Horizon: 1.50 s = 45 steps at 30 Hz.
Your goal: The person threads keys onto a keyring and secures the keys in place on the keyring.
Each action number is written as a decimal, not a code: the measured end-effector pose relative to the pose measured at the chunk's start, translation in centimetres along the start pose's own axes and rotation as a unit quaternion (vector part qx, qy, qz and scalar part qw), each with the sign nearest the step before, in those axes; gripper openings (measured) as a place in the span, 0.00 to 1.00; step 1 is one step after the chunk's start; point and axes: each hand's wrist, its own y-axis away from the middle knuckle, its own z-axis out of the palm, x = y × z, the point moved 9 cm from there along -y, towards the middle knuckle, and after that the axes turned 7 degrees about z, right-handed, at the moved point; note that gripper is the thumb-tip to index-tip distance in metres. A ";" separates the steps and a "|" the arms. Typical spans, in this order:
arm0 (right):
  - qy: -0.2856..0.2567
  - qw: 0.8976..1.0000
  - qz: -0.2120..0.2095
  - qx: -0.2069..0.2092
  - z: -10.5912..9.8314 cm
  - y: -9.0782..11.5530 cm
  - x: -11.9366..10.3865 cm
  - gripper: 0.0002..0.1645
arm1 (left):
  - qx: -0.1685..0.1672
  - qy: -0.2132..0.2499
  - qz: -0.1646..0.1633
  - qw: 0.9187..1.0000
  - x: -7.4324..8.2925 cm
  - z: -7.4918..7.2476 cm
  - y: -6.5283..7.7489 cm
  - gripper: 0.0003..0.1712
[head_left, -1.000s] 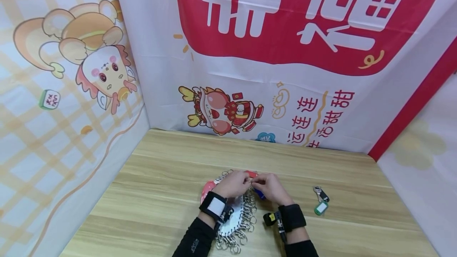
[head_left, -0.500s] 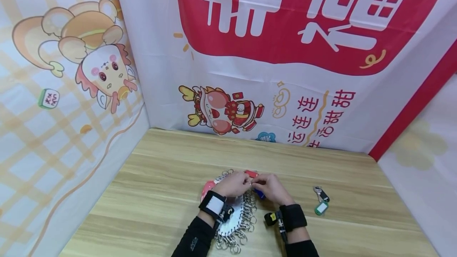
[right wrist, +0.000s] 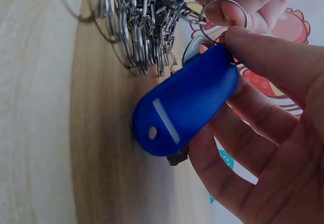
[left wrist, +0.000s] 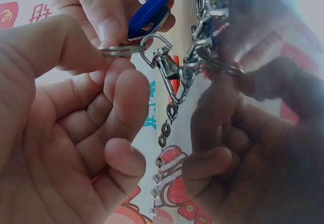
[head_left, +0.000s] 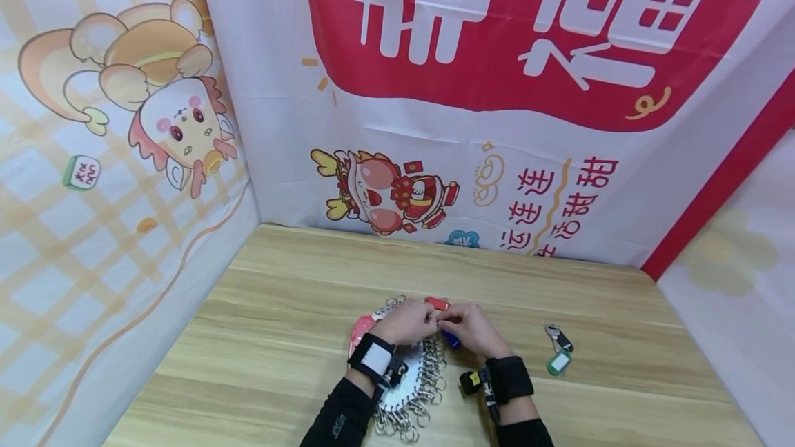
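— Barely anything moved in the last half second: wall print point(head_left: 186, 133) at left slid slightly outward (probably head sway), hands look parked at the disc point(head_left: 400, 392).

— Hand state?

— Left hand point(head_left: 406, 323) pinches the split ring point(left wrist: 121, 50), thumb against curled index. Right hand point(head_left: 475, 328) has thumb at the near end of the blue tag point(right wrist: 187, 102), fingers behind it. Both grips narrow.

— Where's the tag?

— Between the hands, off the table point(head_left: 267, 295), just beside the hanging clips on the disc's rim. Metal clip point(left wrist: 171, 67) is hooked on the split ring. Something metal shows behind the tag, likely a key; mostly hidden.

— Threaded?

— Can't tell. Right thumb covers the spot where ring meets tag.

— Risks?

— 1) Ring rolls in the left pinch: thin wire, tiny contact. Tag end could then pop off the coil. 2) Right thumb slips if it pushes hard along the wire; tag drops. 3) Neighbouring clips are packed tight, so a sideways tug could snag one or drag the disc.

— Other stuff?

— Red tag point(head_left: 437, 303) just beyond the fingers, could get knocked. Green tag point(head_left: 559, 363) lies well to the right, out of harm's way.
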 end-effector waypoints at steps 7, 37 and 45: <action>0.000 0.998 0.055 0.025 -0.7 0.0 0.5 0.05 | 0.021 -0.040 0.002 0.999 0.3 -0.4 -0.4 0.16; 0.017 0.999 0.048 0.007 0.1 -0.1 -0.5 0.07 | 0.053 -0.130 0.007 0.990 1.1 -0.4 -0.5 0.18; 0.002 0.997 0.068 0.038 -0.2 -0.1 -0.6 0.06 | 0.028 -0.046 -0.017 0.998 0.4 -0.2 -0.2 0.19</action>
